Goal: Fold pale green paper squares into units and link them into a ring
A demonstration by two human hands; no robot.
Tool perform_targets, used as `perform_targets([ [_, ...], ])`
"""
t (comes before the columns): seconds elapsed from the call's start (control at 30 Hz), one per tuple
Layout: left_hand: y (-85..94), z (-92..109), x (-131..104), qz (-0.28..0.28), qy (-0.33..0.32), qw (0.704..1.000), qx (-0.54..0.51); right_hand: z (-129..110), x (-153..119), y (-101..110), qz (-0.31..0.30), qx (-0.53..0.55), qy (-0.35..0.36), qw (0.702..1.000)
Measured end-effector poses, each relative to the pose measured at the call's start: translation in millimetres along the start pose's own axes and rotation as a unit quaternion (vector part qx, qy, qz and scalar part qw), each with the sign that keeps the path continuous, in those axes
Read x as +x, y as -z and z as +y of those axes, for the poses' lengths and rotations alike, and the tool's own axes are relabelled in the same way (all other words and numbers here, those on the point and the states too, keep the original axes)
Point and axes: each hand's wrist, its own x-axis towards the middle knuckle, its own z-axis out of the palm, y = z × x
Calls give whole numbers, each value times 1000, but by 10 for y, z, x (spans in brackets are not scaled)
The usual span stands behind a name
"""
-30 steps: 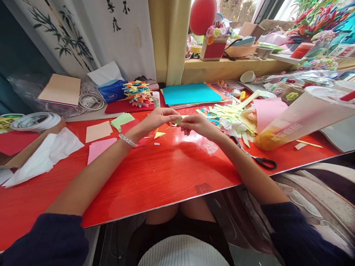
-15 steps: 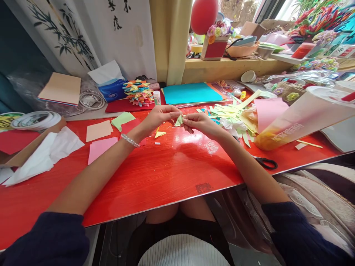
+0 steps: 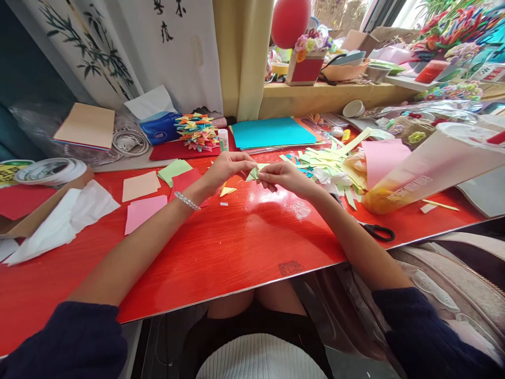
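Observation:
A small piece of folded light-green paper (image 3: 253,173) is pinched between both hands, just above the red table (image 3: 236,247). My left hand (image 3: 231,169), with a clear bead bracelet on its wrist, grips the paper's left side. From the right, my right hand (image 3: 283,176) pinches the other side between thumb and fingers, which partly cover it. Below the left hand lies a small yellow folded paper (image 3: 228,190). Squares of pink paper (image 3: 145,212), peach paper (image 3: 141,186), green paper (image 3: 174,171) and red paper (image 3: 185,181) lie to the left.
Behind the hands stand a glue stick (image 3: 223,140), a colourful folded-paper piece (image 3: 197,131) and blue sheets (image 3: 274,132). Paper strips (image 3: 335,163) pile up at right, near black-handled scissors (image 3: 379,232) and a large tilted drink cup (image 3: 426,171). White tissue (image 3: 67,221) lies far left.
The fingers have shifted slightly on the green paper, and more of its surface now shows between them. Both hands stay in nearly the same place.

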Motion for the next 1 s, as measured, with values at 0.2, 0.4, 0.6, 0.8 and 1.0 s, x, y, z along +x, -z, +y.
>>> perform_targets([
  [0.2, 14, -12, -4, -10, 16, 999, -26, -45, -18, 4, -8, 10, -8, 1000],
  [0.4, 58, -37, 0, -42, 1, 998, -51, -62, -37, 38, 6, 14, 1, 1000],
  [0.6, 50, -54, 0, -35, -6, 998, -45, -40, -38, 46, -5, 9, -1, 1000],
  [0.8, 0, -42, -9, -18, 10, 999, -41, -53, -39, 32, -15, 6, -7, 1000],
  [1.0, -3, -38, 33, 20, 7, 1000, -6, 38, 24, 11, 106, 19, 0, 994],
])
